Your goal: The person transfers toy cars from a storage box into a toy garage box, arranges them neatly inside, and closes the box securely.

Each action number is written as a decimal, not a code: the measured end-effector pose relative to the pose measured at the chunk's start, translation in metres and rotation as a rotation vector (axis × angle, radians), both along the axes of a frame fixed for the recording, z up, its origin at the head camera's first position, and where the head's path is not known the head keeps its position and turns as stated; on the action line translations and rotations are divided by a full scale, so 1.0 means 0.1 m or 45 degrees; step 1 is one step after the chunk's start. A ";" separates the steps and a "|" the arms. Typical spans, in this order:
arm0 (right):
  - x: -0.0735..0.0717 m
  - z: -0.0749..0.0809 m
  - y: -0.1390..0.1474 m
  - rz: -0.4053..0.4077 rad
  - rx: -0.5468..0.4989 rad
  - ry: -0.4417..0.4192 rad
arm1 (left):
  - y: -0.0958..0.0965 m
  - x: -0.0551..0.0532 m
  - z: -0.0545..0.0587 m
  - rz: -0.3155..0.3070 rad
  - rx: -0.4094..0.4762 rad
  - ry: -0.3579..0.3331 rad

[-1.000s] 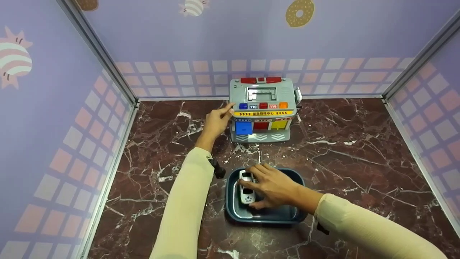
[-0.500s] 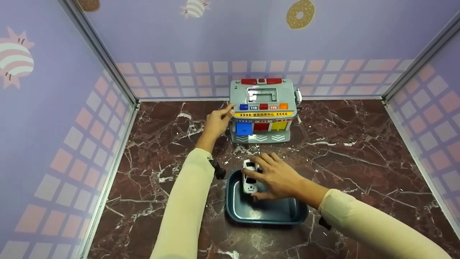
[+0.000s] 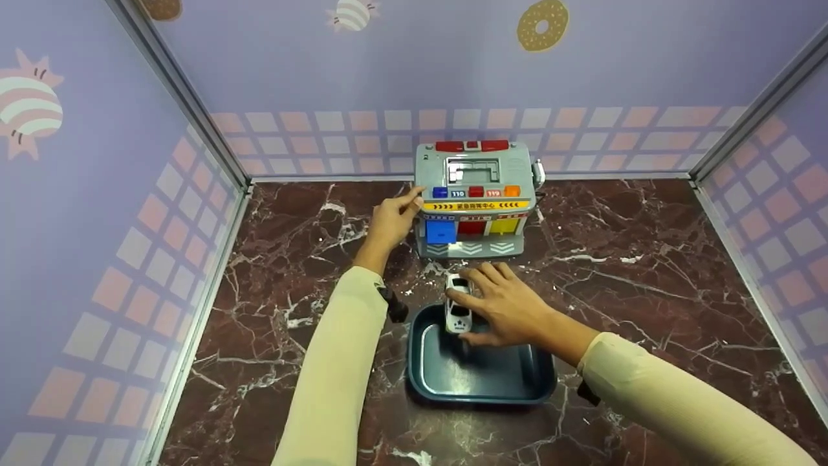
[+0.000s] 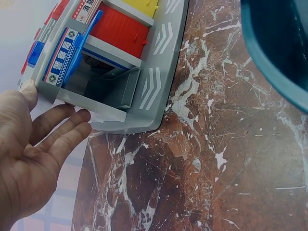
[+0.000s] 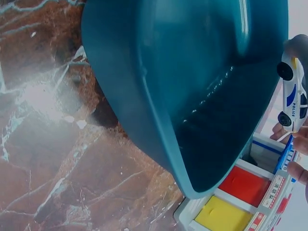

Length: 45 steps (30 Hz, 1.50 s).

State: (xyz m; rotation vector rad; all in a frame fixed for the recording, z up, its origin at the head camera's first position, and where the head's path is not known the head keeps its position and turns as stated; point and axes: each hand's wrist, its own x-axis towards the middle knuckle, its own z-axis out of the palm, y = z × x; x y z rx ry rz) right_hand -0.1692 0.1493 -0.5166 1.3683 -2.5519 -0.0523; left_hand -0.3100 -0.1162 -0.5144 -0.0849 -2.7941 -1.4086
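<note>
Pinched between the thumb and fingers of my right hand (image 3: 511, 310) is a white toy police car (image 3: 458, 317), held above the far left part of a dark teal tray (image 3: 482, 396). In the right wrist view the car (image 5: 290, 96) shows its blue stripe, "POLICE" lettering and black wheels. My left hand (image 3: 391, 223) holds the left front corner of a grey toy emergency station (image 3: 517, 165). In the left wrist view, the left thumb is at its roof edge and the other fingers lie by its side wall. The station's blue door (image 4: 86, 45) is raised, with an open bay (image 4: 108, 84) under it.
The station's red door (image 3: 470, 226) and yellow door (image 3: 503, 225) are down. Brown marbled tabletop (image 3: 621, 291) extends around the tray and station. Patterned purple panels (image 3: 621, 71) stand behind and on both sides. A handset (image 3: 538, 172) hangs on the station's right side.
My right hand has lifted the toy police car off the tray's floor and carried it forward and slightly right. The left hand stays at the station's corner.
</note>
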 end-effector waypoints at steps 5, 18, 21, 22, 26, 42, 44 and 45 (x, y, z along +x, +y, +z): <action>-0.06 0.02 0.03 -0.038 -0.012 -0.012 | 0.00 -0.01 0.00 0.007 -0.009 -0.007; -0.27 -0.06 0.17 -0.159 -0.188 -0.124 | 0.01 0.01 0.01 0.006 -0.041 0.024; -0.30 -0.06 0.18 -0.175 -0.215 -0.151 | 0.00 -0.01 0.00 -0.003 -0.028 0.029; -0.31 -0.06 0.18 -0.182 -0.221 -0.164 | -0.01 -0.03 -0.03 -0.009 -0.022 0.029; -0.36 -0.06 0.17 -0.215 -0.222 -0.199 | -0.08 -0.18 -0.22 -0.038 0.032 0.036; -0.50 -0.09 0.09 -0.292 -0.258 -0.297 | 0.00 0.00 0.01 0.001 -0.007 0.015; -0.52 -0.09 0.06 -0.295 -0.267 -0.304 | 0.00 0.00 0.01 -0.001 -0.010 0.017; -0.52 -0.10 0.05 -0.295 -0.273 -0.305 | 0.00 0.00 0.00 -0.003 -0.012 0.019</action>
